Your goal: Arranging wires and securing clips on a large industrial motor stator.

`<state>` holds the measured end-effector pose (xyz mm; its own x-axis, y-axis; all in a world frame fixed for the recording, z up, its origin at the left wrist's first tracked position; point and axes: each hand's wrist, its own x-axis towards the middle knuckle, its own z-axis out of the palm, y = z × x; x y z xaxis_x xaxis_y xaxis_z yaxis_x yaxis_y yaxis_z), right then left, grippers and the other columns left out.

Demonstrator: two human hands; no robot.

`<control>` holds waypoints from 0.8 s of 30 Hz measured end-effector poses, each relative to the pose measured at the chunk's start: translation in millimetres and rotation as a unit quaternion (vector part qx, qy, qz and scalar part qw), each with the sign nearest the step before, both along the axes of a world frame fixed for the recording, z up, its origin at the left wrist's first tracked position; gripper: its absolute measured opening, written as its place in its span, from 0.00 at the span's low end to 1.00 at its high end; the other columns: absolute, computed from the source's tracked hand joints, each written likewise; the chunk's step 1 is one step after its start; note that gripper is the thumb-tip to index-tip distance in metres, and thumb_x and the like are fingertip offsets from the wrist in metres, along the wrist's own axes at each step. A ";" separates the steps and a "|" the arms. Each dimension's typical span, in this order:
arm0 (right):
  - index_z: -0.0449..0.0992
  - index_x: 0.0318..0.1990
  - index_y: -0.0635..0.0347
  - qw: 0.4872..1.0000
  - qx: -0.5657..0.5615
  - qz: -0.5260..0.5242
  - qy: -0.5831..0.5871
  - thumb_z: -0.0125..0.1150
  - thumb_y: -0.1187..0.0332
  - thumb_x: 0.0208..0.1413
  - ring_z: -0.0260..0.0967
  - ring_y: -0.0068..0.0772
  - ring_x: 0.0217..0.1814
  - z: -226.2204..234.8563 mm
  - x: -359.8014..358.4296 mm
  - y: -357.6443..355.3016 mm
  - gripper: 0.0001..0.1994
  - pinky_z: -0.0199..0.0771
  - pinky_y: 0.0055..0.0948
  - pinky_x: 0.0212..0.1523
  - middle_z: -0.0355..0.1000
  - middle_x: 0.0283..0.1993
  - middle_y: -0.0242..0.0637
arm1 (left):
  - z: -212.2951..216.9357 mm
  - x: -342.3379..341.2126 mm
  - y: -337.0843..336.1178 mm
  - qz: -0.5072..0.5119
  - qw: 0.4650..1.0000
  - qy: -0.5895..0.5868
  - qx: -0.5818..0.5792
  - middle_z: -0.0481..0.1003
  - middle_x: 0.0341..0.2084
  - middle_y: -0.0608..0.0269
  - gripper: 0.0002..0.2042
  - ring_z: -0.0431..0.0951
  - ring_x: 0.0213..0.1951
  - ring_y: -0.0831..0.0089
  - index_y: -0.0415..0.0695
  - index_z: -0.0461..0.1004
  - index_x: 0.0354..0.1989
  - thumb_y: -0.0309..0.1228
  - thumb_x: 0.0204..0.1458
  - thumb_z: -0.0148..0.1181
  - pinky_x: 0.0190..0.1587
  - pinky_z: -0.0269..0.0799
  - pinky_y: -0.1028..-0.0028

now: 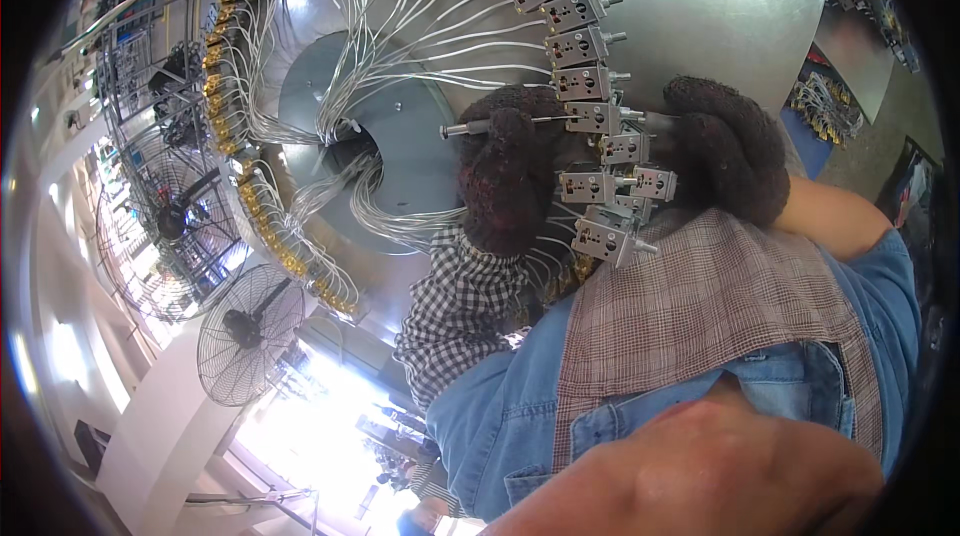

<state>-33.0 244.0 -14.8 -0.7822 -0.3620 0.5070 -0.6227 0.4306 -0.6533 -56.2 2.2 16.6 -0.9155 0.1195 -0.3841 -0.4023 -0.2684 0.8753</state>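
The left hand [510, 171] in a dark glove has its grip closed around a thin metal rod [470, 127]. The right hand [725, 146], also gloved, rests on the row of small grey blocks [590, 116] on the big round drum [720, 26]; I cannot tell its grip.

Thin metal rod [500, 123], lying level, crossing a curved row of grey metal valve blocks [590, 86] on a steel drum
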 end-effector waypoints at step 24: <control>0.72 0.48 0.63 0.995 0.085 0.026 0.053 0.67 0.68 0.40 0.73 0.51 0.43 16.6 -4.3 3.2 0.24 0.73 0.47 0.40 0.65 0.55 0.52 | 6.3 -4.0 4.3 0.034 0.983 -0.084 0.159 0.76 0.35 0.47 0.17 0.78 0.36 0.61 0.31 0.69 0.42 0.37 0.59 0.46 0.38 0.76 0.68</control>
